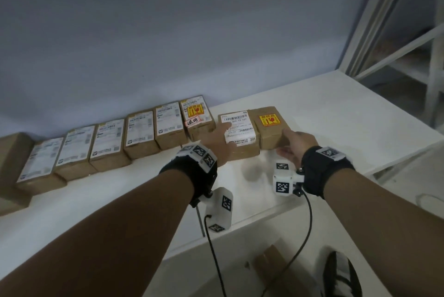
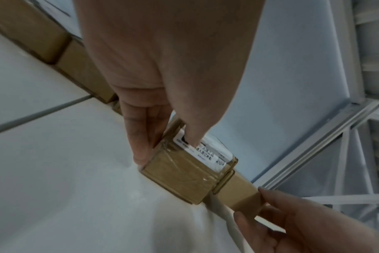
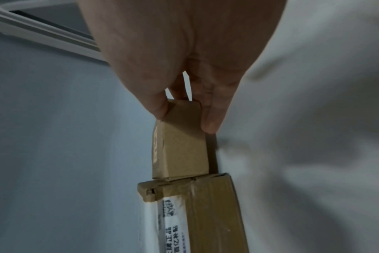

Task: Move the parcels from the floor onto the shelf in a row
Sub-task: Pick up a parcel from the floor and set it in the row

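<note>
Left hand (image 1: 219,139) gripping labelled parcel (image 1: 239,132), apparently shelved

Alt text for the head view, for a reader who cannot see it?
Both hands hold two brown cardboard parcels at the right end of a row on a white shelf: the left hand grips the white-labelled parcel, the right hand the yellow-stickered parcel. Seven more parcels line the wall leftward.

White flat shelf (image 1: 324,114) against a pale blue-grey wall, carrying brown cardboard parcels (image 1: 141,134) side by side in a row along the back. At the right end, label-topped box (image 1: 237,133) touching yellow-stickered box (image 1: 270,127).
</note>
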